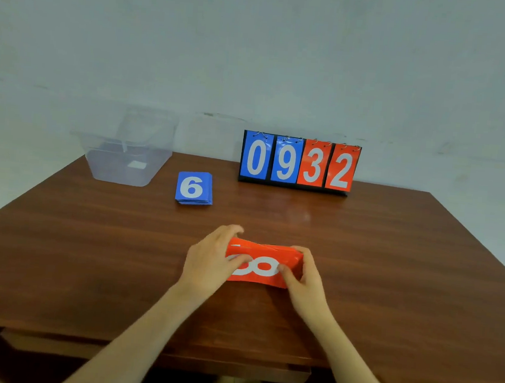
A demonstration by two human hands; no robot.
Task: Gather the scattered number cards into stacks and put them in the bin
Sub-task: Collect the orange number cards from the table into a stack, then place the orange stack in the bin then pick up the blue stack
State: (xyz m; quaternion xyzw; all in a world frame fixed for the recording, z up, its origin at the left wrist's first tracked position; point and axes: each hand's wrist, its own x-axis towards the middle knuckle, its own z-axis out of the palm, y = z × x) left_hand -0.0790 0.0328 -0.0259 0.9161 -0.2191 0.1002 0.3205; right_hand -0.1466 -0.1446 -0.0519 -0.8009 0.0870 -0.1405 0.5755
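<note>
Gripping red card stack (264, 265) at both ends: left hand (213, 259) on left end, right hand (301, 276) on right, near front-center of desk (87, 253). Farther back, blue stack (194, 187) w/ 6 on top; clear bin (129, 153) back-left; scoreboard (299, 163) reads 0932

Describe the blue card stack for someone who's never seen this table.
On the brown wooden table, look between the clear plastic bin and the upright scoreboard reading 0932. The stack of blue number cards lies flat there, touching neither. Unlike the nearer red card stack, it shows a white 6.
</note>
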